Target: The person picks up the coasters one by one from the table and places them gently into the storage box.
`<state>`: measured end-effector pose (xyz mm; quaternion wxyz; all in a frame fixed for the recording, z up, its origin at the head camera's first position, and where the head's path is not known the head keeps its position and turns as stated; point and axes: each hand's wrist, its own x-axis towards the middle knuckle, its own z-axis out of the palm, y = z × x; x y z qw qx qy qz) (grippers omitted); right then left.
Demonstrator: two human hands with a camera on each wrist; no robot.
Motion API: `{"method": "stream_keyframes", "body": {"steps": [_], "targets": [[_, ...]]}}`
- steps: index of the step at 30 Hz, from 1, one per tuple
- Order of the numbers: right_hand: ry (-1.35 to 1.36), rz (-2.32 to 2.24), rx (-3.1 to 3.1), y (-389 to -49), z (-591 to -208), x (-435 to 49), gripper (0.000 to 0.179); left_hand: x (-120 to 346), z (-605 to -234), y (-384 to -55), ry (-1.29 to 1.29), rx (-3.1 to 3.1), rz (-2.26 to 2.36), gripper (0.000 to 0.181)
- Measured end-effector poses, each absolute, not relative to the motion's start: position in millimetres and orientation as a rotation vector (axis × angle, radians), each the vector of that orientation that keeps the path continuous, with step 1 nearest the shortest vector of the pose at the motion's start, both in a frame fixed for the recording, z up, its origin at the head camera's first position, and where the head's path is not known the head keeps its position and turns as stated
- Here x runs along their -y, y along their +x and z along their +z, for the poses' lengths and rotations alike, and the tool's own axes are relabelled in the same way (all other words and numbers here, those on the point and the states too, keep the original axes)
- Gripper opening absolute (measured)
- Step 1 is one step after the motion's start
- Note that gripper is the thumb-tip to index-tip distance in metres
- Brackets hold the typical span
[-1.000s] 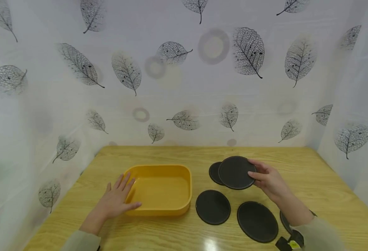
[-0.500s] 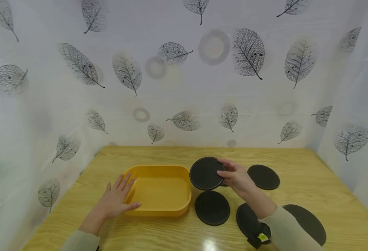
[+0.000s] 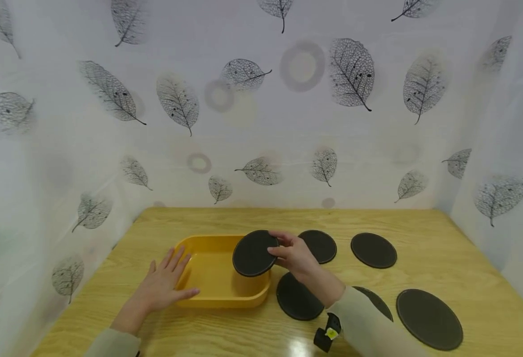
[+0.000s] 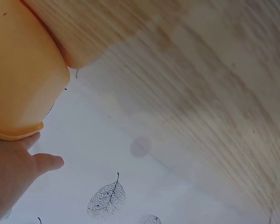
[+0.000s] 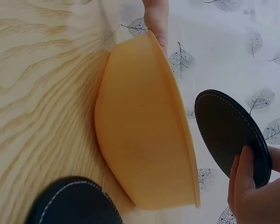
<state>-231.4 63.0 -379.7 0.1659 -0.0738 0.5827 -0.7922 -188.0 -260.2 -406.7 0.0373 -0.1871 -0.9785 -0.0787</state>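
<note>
A round black coaster (image 3: 253, 254) with a stitched edge is pinched between the thumb and fingers of my right hand (image 3: 294, 255). It hangs tilted over the right side of a yellow plastic basin (image 3: 216, 301). In the right wrist view the held coaster (image 5: 226, 130) is above the basin's rim (image 5: 182, 112), apart from it. My left hand (image 3: 165, 282) lies with spread, straight fingers on the basin's left rim. The left wrist view shows that hand (image 4: 14, 168) touching the rim from outside.
Several more black coasters lie flat on the wooden table (image 3: 190, 329), among them a near one (image 3: 297, 300), a back one (image 3: 318, 246), a far right one (image 3: 374, 250) and a front right one (image 3: 430, 319). A leaf-printed curtain (image 3: 261, 129) surrounds the table.
My right hand has carried the coaster leftward, from above the other coasters to over the basin's right side. My left hand has stayed on the rim.
</note>
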Motion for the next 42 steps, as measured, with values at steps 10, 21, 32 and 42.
{"method": "stream_keyframes", "body": {"steps": [10, 21, 32, 42], "targets": [[-0.186, -2.274, -1.605, -238, -388, -30, 0.047, 262, -407, -184, -0.565, 2.995, -0.206, 0.086], [-0.146, -2.252, -1.625, -240, -389, -17, 0.048, 260, -407, -187, -0.579, 2.979, -0.174, 0.085], [-0.130, -2.225, -1.642, -238, -388, -10, 0.051, 261, -406, -188, -0.575, 2.995, -0.191, 0.085], [-0.144, -2.217, -1.598, -234, -388, -4, 0.054, 259, -405, -186, -0.570, 3.004, -0.206, 0.084]]}}
